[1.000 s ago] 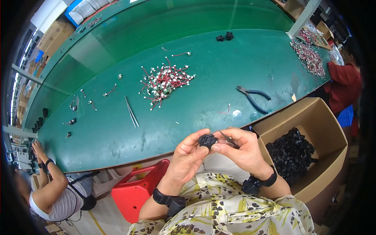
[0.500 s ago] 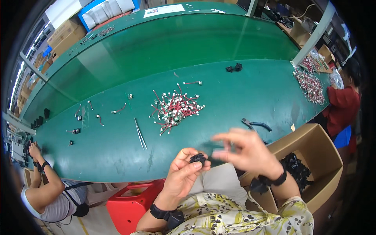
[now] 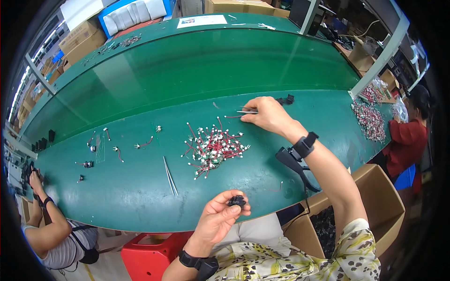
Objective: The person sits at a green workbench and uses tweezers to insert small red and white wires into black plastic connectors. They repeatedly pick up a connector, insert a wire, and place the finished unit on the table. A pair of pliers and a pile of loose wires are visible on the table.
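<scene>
- Hands, two: the left hand [image 3: 220, 213], in front of the bench's near edge, pinches one small, dark, knobbly black plastic part [image 3: 236, 201] between thumb and fingers; the right hand [image 3: 267, 114], out toward the far edge, has its fingertips closed on one slim, silvery metal tool [image 3: 248, 112].
- One loose red wire lead with a white connector [image 3: 232, 117], just beside the right hand's fingertips.
- One heap of red wire leads with white connectors [image 3: 213, 152], mid-bench, too tangled to count.
- One pair of silvery metal tweezers [image 3: 170, 175], left of the heap, tips toward the near edge.
- One pair of dark-handled pliers [image 3: 311, 183], toward the near edge, partly under the right forearm.
- Small wired pieces [image 3: 118, 154], about seven, scattered over the left part of the green bench [image 3: 122, 201].
- Black plastic lumps [image 3: 289, 99] by the far edge, partly behind the right hand, so their number is unclear.
- One open brown cardboard box [image 3: 386, 213] at the near edge, right side, holding uncounted black pieces [image 3: 323, 227].
- One red plastic stool [image 3: 150, 255], below the near edge.
- Two other people, one at each end.
</scene>
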Demonstrator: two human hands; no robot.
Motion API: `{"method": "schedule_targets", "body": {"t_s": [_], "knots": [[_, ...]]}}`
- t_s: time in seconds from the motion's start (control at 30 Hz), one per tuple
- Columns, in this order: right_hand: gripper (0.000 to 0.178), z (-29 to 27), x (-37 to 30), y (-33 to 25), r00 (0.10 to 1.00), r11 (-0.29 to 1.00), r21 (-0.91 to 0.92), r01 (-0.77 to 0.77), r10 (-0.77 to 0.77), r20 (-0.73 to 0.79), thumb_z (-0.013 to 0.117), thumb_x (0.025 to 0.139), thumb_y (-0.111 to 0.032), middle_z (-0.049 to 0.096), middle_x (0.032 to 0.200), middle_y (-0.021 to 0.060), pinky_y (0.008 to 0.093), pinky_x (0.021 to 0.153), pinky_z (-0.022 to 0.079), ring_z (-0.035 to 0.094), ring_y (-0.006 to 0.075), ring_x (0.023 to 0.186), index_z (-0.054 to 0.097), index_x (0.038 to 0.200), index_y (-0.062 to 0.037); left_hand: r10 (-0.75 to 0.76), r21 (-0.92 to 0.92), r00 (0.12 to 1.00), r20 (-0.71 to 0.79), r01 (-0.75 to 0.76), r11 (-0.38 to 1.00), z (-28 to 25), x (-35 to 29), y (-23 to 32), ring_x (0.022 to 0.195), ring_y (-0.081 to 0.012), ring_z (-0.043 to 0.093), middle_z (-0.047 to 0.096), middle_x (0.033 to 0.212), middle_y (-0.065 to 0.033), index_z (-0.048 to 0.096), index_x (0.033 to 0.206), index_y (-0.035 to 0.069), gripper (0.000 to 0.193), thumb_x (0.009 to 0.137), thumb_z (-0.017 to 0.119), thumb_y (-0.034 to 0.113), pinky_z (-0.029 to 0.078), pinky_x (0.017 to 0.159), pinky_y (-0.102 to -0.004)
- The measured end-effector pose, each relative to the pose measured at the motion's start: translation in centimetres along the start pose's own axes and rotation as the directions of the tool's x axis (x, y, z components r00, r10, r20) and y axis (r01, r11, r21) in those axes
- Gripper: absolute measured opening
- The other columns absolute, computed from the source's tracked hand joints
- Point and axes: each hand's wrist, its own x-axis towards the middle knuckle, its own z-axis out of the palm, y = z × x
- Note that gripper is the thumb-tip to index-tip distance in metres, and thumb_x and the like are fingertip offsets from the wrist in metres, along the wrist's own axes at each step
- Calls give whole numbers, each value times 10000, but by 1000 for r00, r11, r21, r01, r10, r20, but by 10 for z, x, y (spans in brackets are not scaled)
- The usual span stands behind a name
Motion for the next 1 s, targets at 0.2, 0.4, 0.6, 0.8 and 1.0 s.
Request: {"method": "schedule_targets", "body": {"t_s": [0.2, 0.4, 0.6, 0.8, 1.0], "knots": [[274, -12, -15, -20, 996, 973, 225, -50, 32, 83, 703, 820, -234, 716, 859, 114, 323, 614, 483, 625, 196, 675, 699, 968, -4, 72, 71, 996, -59, -67, 995, 4, -3, -1, 1014, -244, 637, 608, 1156, -148, 558, 1203, 25, 298, 909, 595, -1, 542, 894, -376], [168, -4, -142, -61, 957, 438, 852, -287, 96, 273, 681, 901, -152, 642, 935, -26, 180, 469, 277, 398, -6, 565, 704, 1015, -31, 272, 170, 958, -89, -254, 952, 28, 0, -1, 1033, -233, 635, 625, 1136, -135, 536, 1216, 23, 305, 917, 583, -9, 536, 918, -390], [244, 54, -215, -78, 992, 437, 900, -3, 112, -51, 677, 883, -45, 548, 856, -25, 176, 534, 318, 430, 21, 665, 688, 1123, -3, 340, 272, 939, -50, -315, 909, 37, -13, -16, 1036, -166, 611, 610, 1115, -106, 542, 1191, -11, 351, 863, 638, -90, 529, 909, -315], [226, 41, -244, -94, 950, 786, 601, 147, 57, -306, 739, 818, -35, 659, 908, 57, 191, 474, 383, 568, 29, 672, 710, 1041, -16, 397, 454, 918, -20, -345, 821, 39, -24, -32, 1022, -153, 616, 605, 1115, -102, 547, 1185, -19, 376, 838, 645, -127, 533, 881, -276], [147, 44, -260, -86, 929, 161, 985, -59, 370, -5, 690, 889, -88, 698, 850, 70, 161, 430, 278, 444, -6, 534, 678, 1000, 7, 360, 415, 931, -60, -305, 857, 49, -26, -42, 988, -167, 639, 608, 1108, -112, 549, 1174, -24, 372, 833, 640, -139, 544, 875, -280]]}}
